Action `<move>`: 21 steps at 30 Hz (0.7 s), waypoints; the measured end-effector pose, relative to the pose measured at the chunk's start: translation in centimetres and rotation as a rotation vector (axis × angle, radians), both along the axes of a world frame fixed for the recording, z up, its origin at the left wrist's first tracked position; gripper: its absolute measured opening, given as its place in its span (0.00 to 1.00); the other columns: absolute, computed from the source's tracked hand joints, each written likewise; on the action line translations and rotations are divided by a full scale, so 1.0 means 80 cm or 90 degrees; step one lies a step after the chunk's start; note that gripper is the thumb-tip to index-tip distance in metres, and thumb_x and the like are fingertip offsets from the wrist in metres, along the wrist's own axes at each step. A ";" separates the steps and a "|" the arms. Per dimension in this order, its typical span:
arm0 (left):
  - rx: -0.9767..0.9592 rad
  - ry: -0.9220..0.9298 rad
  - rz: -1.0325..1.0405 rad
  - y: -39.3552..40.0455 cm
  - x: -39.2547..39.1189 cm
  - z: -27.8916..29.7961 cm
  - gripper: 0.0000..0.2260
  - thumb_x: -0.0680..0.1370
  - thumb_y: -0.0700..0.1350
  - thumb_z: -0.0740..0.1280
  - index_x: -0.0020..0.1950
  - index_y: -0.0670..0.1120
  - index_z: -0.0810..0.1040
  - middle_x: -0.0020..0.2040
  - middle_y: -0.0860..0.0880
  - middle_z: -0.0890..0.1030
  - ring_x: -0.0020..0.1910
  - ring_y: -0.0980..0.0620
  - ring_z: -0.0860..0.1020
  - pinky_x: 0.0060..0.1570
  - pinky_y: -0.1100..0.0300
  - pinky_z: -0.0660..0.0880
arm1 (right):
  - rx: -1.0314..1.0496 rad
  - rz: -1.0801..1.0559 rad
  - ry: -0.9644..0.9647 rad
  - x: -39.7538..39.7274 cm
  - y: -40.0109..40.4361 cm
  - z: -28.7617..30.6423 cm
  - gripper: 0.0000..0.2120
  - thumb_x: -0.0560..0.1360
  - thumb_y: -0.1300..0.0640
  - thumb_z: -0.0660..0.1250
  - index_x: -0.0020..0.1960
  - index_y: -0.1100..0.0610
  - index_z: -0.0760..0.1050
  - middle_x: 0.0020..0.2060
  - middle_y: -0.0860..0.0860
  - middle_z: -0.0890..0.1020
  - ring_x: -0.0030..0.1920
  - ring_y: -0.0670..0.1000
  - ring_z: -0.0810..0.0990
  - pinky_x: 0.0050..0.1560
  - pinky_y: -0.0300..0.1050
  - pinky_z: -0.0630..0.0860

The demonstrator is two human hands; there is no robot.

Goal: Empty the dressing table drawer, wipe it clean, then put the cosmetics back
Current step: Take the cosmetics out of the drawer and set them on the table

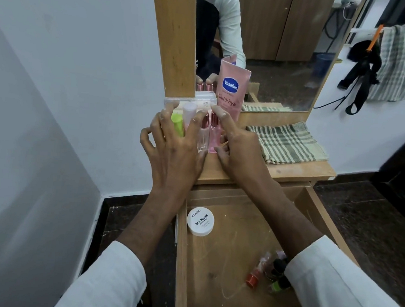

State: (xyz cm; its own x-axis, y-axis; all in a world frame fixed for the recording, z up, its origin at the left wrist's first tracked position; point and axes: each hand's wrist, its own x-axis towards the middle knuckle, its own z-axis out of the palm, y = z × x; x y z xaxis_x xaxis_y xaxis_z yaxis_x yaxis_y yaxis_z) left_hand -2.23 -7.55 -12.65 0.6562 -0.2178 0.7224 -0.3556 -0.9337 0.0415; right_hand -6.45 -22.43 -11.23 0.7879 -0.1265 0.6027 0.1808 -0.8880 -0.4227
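Both hands bunch bottles (207, 134) upright, freeing tabletop. L hand (175, 149) fingers spread, R hand (237, 153) loosely open, neither gripping. Drawer (226, 246) below wrists not yet emptied.

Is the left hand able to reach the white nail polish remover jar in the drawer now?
Probably yes. The jar lies uncovered at the open drawer back left, just below the left hand, with nothing over it. But that hand now rests on the bottles on the tabletop, so it must let go first.

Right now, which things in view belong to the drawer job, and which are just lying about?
Job: open drawer, nail polish remover tub, small bottles in it, Vaseline tube, two pink bottles, green tube, checked cloth, both hands.

Lying about: hanging towel, black strap.
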 end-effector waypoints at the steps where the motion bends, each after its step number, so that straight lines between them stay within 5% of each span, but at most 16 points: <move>1: -0.005 0.004 0.002 -0.001 0.001 0.000 0.32 0.78 0.63 0.68 0.80 0.60 0.64 0.79 0.40 0.65 0.75 0.40 0.65 0.69 0.41 0.64 | -0.004 -0.001 0.000 0.001 0.001 0.000 0.45 0.74 0.64 0.76 0.83 0.46 0.59 0.59 0.56 0.85 0.45 0.46 0.83 0.52 0.45 0.84; 9: -0.008 0.022 -0.019 0.004 -0.001 0.001 0.35 0.77 0.66 0.69 0.82 0.60 0.62 0.80 0.41 0.65 0.75 0.41 0.67 0.68 0.41 0.67 | -0.009 0.009 -0.018 -0.010 -0.003 -0.002 0.47 0.74 0.63 0.76 0.85 0.50 0.54 0.51 0.55 0.85 0.39 0.43 0.80 0.45 0.42 0.84; 12: -0.001 0.026 -0.036 0.011 -0.009 0.002 0.39 0.77 0.65 0.70 0.84 0.58 0.59 0.79 0.41 0.66 0.73 0.41 0.68 0.65 0.42 0.69 | -0.001 0.030 -0.072 -0.035 -0.005 0.008 0.40 0.76 0.62 0.75 0.82 0.56 0.59 0.45 0.50 0.83 0.39 0.41 0.79 0.43 0.35 0.81; 15: 0.005 -0.036 -0.174 0.017 -0.024 -0.005 0.30 0.79 0.57 0.72 0.79 0.52 0.70 0.72 0.41 0.73 0.67 0.41 0.73 0.58 0.46 0.73 | -0.091 0.084 -0.083 -0.077 -0.021 0.008 0.22 0.80 0.59 0.72 0.72 0.57 0.72 0.42 0.48 0.81 0.38 0.43 0.79 0.42 0.36 0.79; 17: 0.002 -0.066 -0.357 0.018 -0.036 -0.011 0.16 0.80 0.50 0.72 0.67 0.47 0.81 0.62 0.44 0.79 0.59 0.43 0.76 0.53 0.48 0.74 | -0.167 0.085 -0.016 -0.107 -0.037 0.002 0.09 0.82 0.51 0.68 0.59 0.54 0.79 0.41 0.47 0.82 0.38 0.45 0.79 0.40 0.45 0.80; 19: 0.063 -0.045 -0.529 0.017 -0.049 -0.021 0.07 0.81 0.46 0.71 0.56 0.45 0.84 0.53 0.46 0.82 0.54 0.44 0.78 0.50 0.48 0.75 | -0.154 0.085 0.152 -0.133 -0.051 -0.001 0.19 0.82 0.37 0.61 0.55 0.51 0.80 0.43 0.46 0.83 0.41 0.44 0.79 0.43 0.47 0.78; 21: 0.155 0.080 -0.662 0.016 -0.061 -0.032 0.07 0.81 0.48 0.71 0.56 0.47 0.83 0.54 0.48 0.82 0.54 0.46 0.78 0.49 0.48 0.76 | -0.126 0.087 0.378 -0.159 -0.059 0.000 0.33 0.78 0.23 0.52 0.65 0.45 0.78 0.57 0.45 0.83 0.55 0.43 0.79 0.56 0.48 0.78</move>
State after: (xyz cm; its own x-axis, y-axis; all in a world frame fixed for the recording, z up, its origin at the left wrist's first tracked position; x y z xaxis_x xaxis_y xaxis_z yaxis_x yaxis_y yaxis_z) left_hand -7.12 -6.28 -15.17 0.1317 -0.8409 0.5249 -0.9865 -0.1630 -0.0136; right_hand -19.21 -27.14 -11.19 0.9959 0.0671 0.0600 0.0827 -0.9453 -0.3155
